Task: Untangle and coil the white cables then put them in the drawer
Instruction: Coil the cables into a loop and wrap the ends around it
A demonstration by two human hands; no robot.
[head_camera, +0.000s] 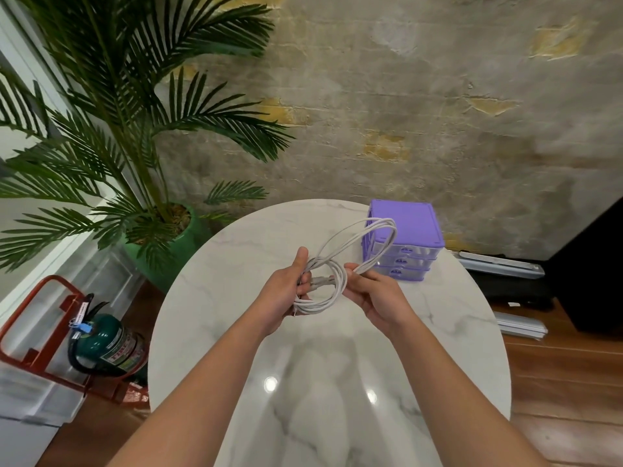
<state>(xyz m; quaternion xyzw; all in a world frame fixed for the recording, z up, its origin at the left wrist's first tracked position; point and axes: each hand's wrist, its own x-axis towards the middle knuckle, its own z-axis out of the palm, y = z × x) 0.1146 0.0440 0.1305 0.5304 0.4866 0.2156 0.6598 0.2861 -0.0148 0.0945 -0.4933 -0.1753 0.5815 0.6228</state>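
A white cable [337,288] is partly wound into a small coil held above the round marble table [236,298]. My left hand [286,291] grips the coil on its left side, thumb pointing up. My right hand [374,294] pinches the cable strands at the coil's right edge. From there several long loops of white cable arc up and back in front of the purple drawer unit [408,230]. That unit stands at the table's far right, with three clear drawers, all shut.
A potted palm in a green pot [161,254] stands left of the table. A green fire extinguisher [108,345] in a red stand sits on the floor at lower left. Dark objects and metal rails [505,267] lie on the wooden floor at right.
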